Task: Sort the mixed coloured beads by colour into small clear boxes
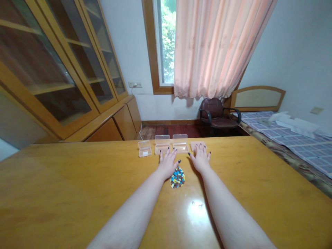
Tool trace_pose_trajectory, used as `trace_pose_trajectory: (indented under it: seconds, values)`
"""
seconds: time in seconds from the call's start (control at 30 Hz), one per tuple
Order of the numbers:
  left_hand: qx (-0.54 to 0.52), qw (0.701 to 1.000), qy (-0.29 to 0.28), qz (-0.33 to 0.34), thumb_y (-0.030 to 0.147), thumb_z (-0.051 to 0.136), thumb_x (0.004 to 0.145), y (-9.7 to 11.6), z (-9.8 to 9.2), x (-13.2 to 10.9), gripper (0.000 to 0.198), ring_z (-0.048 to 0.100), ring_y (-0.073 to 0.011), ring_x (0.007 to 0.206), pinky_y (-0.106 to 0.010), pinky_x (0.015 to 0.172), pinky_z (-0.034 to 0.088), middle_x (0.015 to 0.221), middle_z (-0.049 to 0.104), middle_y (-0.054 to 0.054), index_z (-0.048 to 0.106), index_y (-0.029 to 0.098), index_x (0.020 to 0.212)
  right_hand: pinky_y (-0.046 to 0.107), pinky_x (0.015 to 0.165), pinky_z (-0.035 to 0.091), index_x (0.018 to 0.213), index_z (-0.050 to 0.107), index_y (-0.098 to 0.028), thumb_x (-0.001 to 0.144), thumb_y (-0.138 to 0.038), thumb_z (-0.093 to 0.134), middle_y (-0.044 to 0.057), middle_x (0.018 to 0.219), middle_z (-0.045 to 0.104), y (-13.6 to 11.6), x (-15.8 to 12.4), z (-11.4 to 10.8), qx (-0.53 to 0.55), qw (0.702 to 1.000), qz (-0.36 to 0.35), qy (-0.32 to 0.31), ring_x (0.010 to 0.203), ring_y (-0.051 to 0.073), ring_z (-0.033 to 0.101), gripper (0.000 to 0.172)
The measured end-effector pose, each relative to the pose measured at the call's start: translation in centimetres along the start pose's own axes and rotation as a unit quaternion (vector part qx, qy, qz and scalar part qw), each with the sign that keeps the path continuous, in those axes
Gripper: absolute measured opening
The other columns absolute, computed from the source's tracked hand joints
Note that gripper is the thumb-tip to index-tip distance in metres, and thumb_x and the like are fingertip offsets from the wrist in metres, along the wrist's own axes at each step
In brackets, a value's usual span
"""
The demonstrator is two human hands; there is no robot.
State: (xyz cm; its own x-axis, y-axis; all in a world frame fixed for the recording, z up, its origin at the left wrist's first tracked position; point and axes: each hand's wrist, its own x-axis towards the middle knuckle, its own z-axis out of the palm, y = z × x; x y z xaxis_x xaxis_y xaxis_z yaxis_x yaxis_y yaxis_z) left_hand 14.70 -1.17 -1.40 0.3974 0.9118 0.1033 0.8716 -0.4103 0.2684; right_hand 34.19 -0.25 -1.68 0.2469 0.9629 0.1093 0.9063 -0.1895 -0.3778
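My left hand [168, 165] is stretched forward, palm down with fingers spread, its fingertips near the front of two clear plastic boxes. These boxes, the left one [162, 149] and the middle one [181, 148], stand with their lids raised. Below my left thumb lies a heap of tiny blue, yellow and brown pieces [177, 178]. My right hand [202, 160] is spread too, with its fingertips over a flat pinkish case [194, 146]; whether they touch it I cannot tell. A smaller clear box [144, 151] with its lid up stands furthest left.
A wide wooden table [77, 193] carries everything. Past its far edge are a brown armchair [216, 114] and a bed [290, 135] on the right. A glass-fronted cabinet [103, 83] lines the left wall. A pink curtain [212, 48] hangs by the window.
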Motion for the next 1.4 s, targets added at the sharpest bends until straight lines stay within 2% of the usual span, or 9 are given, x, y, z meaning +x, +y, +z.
trace_pose_trajectory:
  seconds: [0.07,0.2,0.4,0.53,0.63,0.73,0.9,1.1,1.4]
  values:
    - [-0.007,1.0,-0.007,-0.001,0.045,0.033,0.091,0.1,0.0,0.0,0.058,0.013,-0.0267,0.141,-0.062,0.109,-0.001,0.15,0.028,-0.005,0.025,0.024,0.144,0.057,0.109,0.001,0.145,0.026,-0.015,0.087,-0.045,0.039,0.01,0.151,0.023,0.0,0.0,0.0,-0.018,1.0,0.018,-0.015,0.14,0.03,0.01,0.066]
    - [-0.022,1.0,-0.02,0.0,0.044,0.035,0.09,0.2,-0.2,-0.1,0.056,0.013,-0.0269,0.141,-0.061,0.109,-0.003,0.149,0.03,-0.005,0.029,0.024,0.142,0.055,0.109,-0.004,0.138,0.04,-0.01,0.089,-0.041,0.035,0.015,0.142,0.039,-0.3,-0.1,-0.1,-0.025,0.998,0.027,0.051,0.136,0.031,0.02,0.058]
    - [-0.037,0.999,-0.019,-0.002,0.042,0.038,0.089,0.4,-0.5,-0.1,0.057,0.014,-0.0277,0.14,-0.061,0.109,-0.002,0.149,0.031,-0.005,0.029,0.025,0.142,0.06,0.108,0.001,0.14,0.037,-0.013,0.086,-0.044,0.04,0.013,0.148,0.029,-0.1,-0.4,-0.2,-0.024,0.998,0.004,0.049,0.137,0.034,0.015,0.062]
    - [-0.033,0.999,-0.016,-0.002,0.043,0.037,0.089,0.3,-0.3,-0.1,0.057,0.014,-0.0277,0.141,-0.061,0.109,-0.001,0.149,0.031,-0.006,0.029,0.024,0.142,0.061,0.107,0.001,0.131,0.049,-0.011,0.085,-0.039,0.043,0.018,0.139,0.043,-0.3,-0.5,-0.3,-0.032,0.997,0.021,0.074,0.134,0.037,0.023,0.055]
    - [-0.029,1.0,-0.01,0.001,0.044,0.036,0.09,0.1,-0.1,0.0,0.056,0.014,-0.0277,0.14,-0.062,0.109,-0.001,0.149,0.032,-0.006,0.029,0.024,0.142,0.059,0.108,0.002,0.134,0.045,-0.009,0.084,-0.032,0.043,0.018,0.142,0.038,-0.4,-0.6,-0.3,-0.036,0.994,0.01,0.1,0.135,0.035,0.021,0.055]
    - [-0.028,1.0,-0.008,0.003,0.044,0.037,0.09,0.0,0.1,0.0,0.057,0.014,-0.0276,0.141,-0.061,0.109,0.0,0.149,0.031,-0.006,0.029,0.024,0.142,0.058,0.108,0.004,0.138,0.04,-0.012,0.083,-0.028,0.044,0.014,0.147,0.031,-0.4,-0.6,-0.2,-0.037,0.997,-0.01,0.063,0.137,0.033,0.017,0.058]
    - [-0.031,0.999,-0.008,-0.002,0.043,0.038,0.089,0.0,0.1,0.0,0.056,0.015,-0.0275,0.14,-0.061,0.11,0.0,0.149,0.031,-0.005,0.031,0.024,0.142,0.058,0.108,0.0,0.128,0.052,-0.012,0.086,-0.03,0.04,0.017,0.133,0.05,-0.6,-0.7,-0.5,-0.03,0.996,0.013,0.082,0.129,0.033,0.032,0.048]
    - [-0.04,0.999,-0.008,0.003,0.042,0.038,0.089,0.0,-0.2,-0.1,0.056,0.015,-0.0276,0.14,-0.061,0.11,0.0,0.148,0.033,-0.005,0.031,0.023,0.141,0.061,0.106,0.004,0.138,0.04,-0.011,0.081,-0.033,0.047,0.017,0.146,0.032,0.0,-0.3,-0.4,-0.032,0.996,0.052,0.07,0.135,0.037,0.02,0.061]
    - [-0.037,0.999,-0.014,0.003,0.043,0.038,0.089,-0.1,-0.2,0.0,0.057,0.015,-0.0276,0.14,-0.06,0.11,0.0,0.147,0.034,-0.007,0.032,0.023,0.141,0.061,0.105,0.009,0.131,0.045,-0.009,0.078,-0.033,0.055,0.022,0.128,0.049,0.9,-0.1,-0.4,-0.018,0.992,0.086,0.087,0.122,0.036,0.037,0.059]
